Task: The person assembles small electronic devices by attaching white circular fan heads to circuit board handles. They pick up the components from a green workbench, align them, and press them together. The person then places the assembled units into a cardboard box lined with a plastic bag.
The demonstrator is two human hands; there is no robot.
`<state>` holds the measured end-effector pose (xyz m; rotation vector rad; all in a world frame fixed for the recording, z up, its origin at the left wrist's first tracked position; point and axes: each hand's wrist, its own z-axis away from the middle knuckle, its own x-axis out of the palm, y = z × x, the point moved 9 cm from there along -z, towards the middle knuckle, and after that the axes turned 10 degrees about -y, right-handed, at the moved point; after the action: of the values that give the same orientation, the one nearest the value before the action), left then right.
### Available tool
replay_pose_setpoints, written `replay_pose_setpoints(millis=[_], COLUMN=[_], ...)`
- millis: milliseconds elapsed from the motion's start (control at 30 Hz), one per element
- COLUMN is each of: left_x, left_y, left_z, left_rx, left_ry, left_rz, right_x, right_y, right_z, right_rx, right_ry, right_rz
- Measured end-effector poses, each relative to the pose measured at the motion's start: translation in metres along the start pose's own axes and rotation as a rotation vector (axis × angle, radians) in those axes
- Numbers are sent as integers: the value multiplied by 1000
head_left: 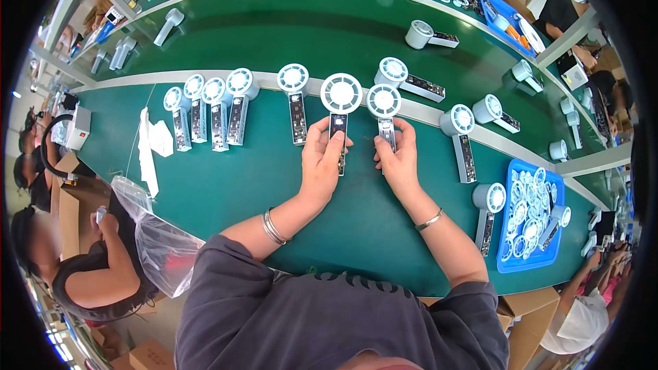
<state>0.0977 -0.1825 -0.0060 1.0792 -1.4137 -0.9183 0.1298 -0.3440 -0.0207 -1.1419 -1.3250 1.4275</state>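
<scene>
In my left hand is a white handheld fan with a round grille, its handle showing a dark circuit board. My right hand grips a similar fan by its handle, thumb on the front. Both fan heads point away from me, side by side and close together. Left of my hands lies a single fan, and further left stand several more in a row. Just behind my right hand, another fan rests with its handle pointing right. More fans lie to the right.
A blue tray of white rings, with a fan on top, sits at the right. White sheets and a clear plastic bag are at the left. Beyond a pale rail, more fans lie on a green surface. A person sits at left.
</scene>
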Motion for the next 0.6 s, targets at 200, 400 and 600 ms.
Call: replay_pose_setpoints(millis=[200, 400, 600], left_x=[-7, -10, -6], left_y=[16, 24, 27], left_z=[12, 15, 13], left_rx=[25, -24, 1], left_ry=[-8, -4, -20], left_rz=[-46, 8, 44], right_x=[4, 15, 12], right_y=[-2, 1, 3], right_z=[2, 5, 8], right_rx=[42, 55, 37], right_ry=[6, 1, 38], right_rz=[-39, -90, -110])
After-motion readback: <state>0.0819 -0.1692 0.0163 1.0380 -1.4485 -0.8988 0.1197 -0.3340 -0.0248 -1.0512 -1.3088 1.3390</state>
